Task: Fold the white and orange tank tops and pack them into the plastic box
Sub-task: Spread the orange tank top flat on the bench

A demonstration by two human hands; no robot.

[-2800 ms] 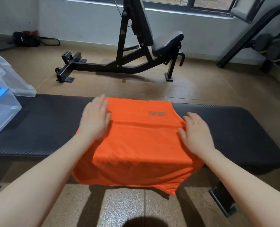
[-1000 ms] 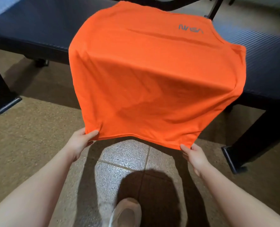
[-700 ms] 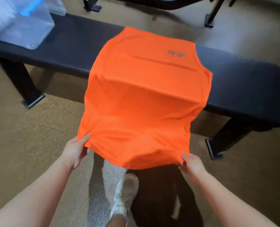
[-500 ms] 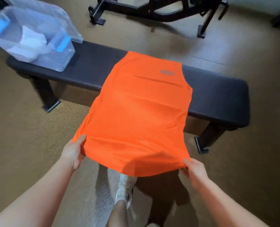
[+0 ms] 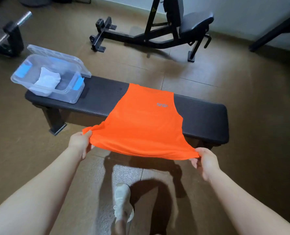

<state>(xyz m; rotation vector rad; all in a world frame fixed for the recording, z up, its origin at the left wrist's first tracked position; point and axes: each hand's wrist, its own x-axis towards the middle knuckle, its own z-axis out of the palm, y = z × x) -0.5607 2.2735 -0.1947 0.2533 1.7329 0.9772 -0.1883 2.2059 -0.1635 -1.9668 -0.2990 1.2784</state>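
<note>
Head view: white tank top (image 5: 46,79) folded inside plastic box (image 5: 67,94) on bench (image 5: 203,117). Left hand (image 5: 80,141), right hand (image 5: 204,160) pinch orange tank top (image 5: 146,126) hem, neck end on bench; folding, packing remain.

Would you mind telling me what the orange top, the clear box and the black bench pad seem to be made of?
Orange tank top: thin matte knit, probably synthetic; it stretches smoothly. Clear plastic box: glossy see-through plastic. Black bench pad: likely vinyl over padding; fine ribbed texture, slight sheen.
</note>
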